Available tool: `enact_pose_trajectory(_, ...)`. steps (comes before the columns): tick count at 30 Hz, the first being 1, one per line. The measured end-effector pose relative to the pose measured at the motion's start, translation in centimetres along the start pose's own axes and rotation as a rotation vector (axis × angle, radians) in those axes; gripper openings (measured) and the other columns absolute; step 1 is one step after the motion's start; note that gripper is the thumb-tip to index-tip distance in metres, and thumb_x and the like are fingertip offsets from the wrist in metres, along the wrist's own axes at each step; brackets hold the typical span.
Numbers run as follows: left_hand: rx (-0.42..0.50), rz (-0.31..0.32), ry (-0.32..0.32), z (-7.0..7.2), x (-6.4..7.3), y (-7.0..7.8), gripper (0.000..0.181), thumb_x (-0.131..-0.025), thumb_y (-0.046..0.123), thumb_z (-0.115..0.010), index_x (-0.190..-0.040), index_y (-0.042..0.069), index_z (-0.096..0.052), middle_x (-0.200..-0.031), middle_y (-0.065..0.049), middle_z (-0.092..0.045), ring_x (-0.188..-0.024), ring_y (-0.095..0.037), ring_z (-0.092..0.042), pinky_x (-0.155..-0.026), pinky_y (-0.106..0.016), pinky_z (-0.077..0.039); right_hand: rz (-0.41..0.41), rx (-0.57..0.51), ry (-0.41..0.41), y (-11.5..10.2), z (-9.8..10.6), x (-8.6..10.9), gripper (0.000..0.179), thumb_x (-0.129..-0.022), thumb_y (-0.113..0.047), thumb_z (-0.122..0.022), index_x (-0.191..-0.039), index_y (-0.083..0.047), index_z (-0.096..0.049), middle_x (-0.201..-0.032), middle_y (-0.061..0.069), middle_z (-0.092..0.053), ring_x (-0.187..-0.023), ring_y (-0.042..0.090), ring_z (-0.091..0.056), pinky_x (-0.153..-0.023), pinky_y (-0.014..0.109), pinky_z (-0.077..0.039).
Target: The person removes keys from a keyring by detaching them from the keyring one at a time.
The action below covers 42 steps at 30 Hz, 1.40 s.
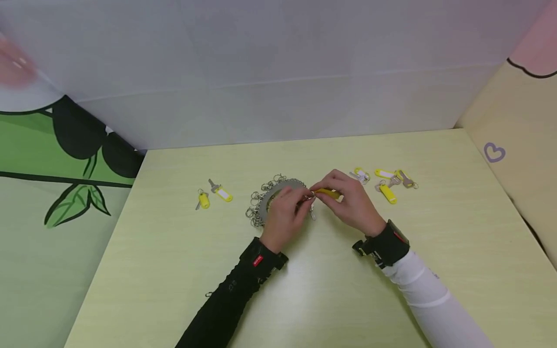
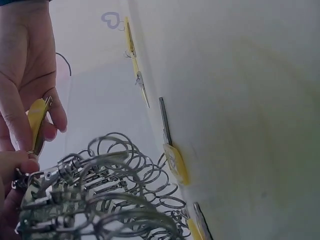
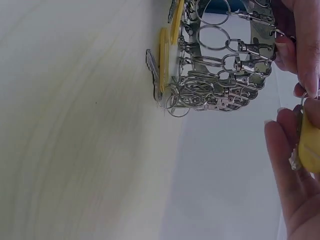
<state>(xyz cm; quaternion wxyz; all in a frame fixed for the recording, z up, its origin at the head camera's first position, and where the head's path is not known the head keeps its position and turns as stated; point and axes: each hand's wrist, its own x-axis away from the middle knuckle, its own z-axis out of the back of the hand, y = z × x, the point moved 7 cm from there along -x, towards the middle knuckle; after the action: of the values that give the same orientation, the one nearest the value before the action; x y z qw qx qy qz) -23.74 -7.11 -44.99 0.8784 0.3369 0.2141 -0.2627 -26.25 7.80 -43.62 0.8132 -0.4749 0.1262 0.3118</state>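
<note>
A grey metal key hoop, edged with several small clips and split rings, is in front of me at mid-table. My left hand grips its right side, fingertips at one of the clips. In my right hand I pinch a yellow key tag by its ring end. A key lies against that tag in the right wrist view. Both hands' fingertips meet at the hoop's right edge, where the tag's small ring shows; whether it is on the clip is hidden by fingers.
Left of the hoop lie two yellow tags with keys, one upright-looking tag and one slanted tag. To the right lie several more, including a near tag. A pale wall stands behind the table.
</note>
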Motion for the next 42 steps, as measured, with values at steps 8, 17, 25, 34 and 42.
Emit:
enact_pose_trajectory(8, -0.005, -0.068, 0.061, 0.5, 0.0, 0.5, 0.005, -0.097, 0.011, -0.073, -0.101, 0.008, -0.07, -0.09, -0.002, -0.075, -0.078, -0.018, -0.055, -0.068, -0.03, -0.049, -0.024, -0.09, -0.061, 0.6, 0.0, 0.0, 0.017, -0.092, -0.001, -0.077, -0.105, -0.012, -0.08, -0.097, -0.001, -0.07, -0.096, 0.016, -0.07, -0.079, 0.031, -0.063)
enact_pose_trajectory(17, 0.027, -0.077, 0.079, 0.6, 0.0, 0.2, 0.006, -0.097, 0.009, -0.073, -0.103, 0.008, -0.072, -0.094, -0.004, -0.076, -0.081, -0.018, -0.057, -0.071, -0.031, -0.05, -0.088, -0.173, -0.172, 1.9, 0.1, 0.0, 0.016, -0.096, -0.01, -0.076, -0.107, -0.019, -0.08, -0.103, -0.003, -0.076, -0.096, 0.008, -0.069, -0.074, 0.03, -0.062)
enact_pose_trajectory(25, 0.06, -0.076, 0.083, 0.7, 0.1, 0.0, 0.007, -0.096, 0.008, -0.074, -0.102, 0.007, -0.073, -0.093, -0.004, -0.076, -0.081, -0.018, -0.057, -0.07, -0.03, -0.05, 0.028, -0.099, -0.092, 0.8, 0.4, 0.0, 0.018, -0.091, -0.002, -0.079, -0.103, -0.015, -0.08, -0.098, -0.003, -0.077, -0.09, 0.009, -0.072, -0.078, 0.024, -0.061)
enact_pose_trajectory(34, 0.083, -0.111, 0.066, 0.6, 0.2, 0.3, 0.01, -0.094, 0.006, -0.077, -0.103, 0.007, -0.072, -0.092, -0.005, -0.077, -0.082, -0.019, -0.058, -0.073, -0.029, -0.052, 0.216, 0.177, 0.058, -1.8, 0.2, 0.3, 0.017, -0.084, 0.004, -0.08, -0.097, -0.007, -0.077, -0.089, 0.002, -0.077, -0.079, 0.013, -0.073, -0.068, 0.032, -0.059)
enact_pose_trajectory(42, 0.067, -0.137, 0.06, 0.5, 0.1, 0.5, 0.007, -0.095, 0.007, -0.075, -0.102, 0.007, -0.074, -0.093, -0.004, -0.077, -0.081, -0.018, -0.059, -0.073, -0.03, -0.051, 0.203, 0.101, 0.086, -1.7, 0.5, 0.2, 0.02, -0.081, 0.007, -0.079, -0.094, -0.009, -0.079, -0.088, 0.001, -0.076, -0.08, 0.014, -0.073, -0.073, 0.026, -0.059)
